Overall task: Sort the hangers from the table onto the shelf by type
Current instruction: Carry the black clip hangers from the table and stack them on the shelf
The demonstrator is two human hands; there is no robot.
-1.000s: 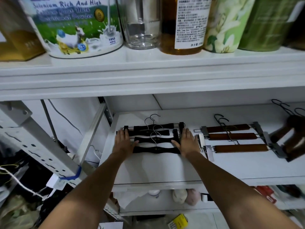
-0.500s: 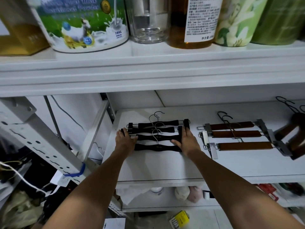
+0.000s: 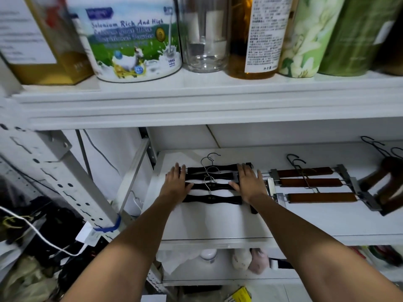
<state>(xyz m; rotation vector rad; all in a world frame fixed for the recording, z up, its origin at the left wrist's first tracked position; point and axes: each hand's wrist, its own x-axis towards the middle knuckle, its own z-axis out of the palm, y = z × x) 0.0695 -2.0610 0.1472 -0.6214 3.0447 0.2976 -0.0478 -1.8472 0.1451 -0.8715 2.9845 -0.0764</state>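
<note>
Two bare forearms reach up from the bottom of the frame to a white shelf (image 3: 213,223), whose front edge lies nearest the camera with a bare strip of board behind it. The left hand (image 3: 176,185) and the right hand (image 3: 248,184) lie flat with fingers straight and slightly spread, curled round nothing. Each presses on one end of a group of four black hangers (image 3: 212,186), left hand on the left ends, right hand on the right. The four bars lie side by side, parallel to the front edge and near the shelf's left side, silver hooks pointing back. Just beside the right hand lie three brown wooden hangers (image 3: 309,183) with metal clips, dark hooks also pointing back. At the frame's right edge sit darker brown hangers (image 3: 390,182), blurred — their number cannot be told. Open board runs behind the groups to the wall. On the upper shelf (image 3: 196,101) six containers show plainly — a golden box (image 3: 39,40), a milk powder tin (image 3: 135,40), a clear jar (image 3: 205,33), an amber bottle (image 3: 253,35), a floral canister (image 3: 305,35) and a green canister (image 3: 353,35).
</note>
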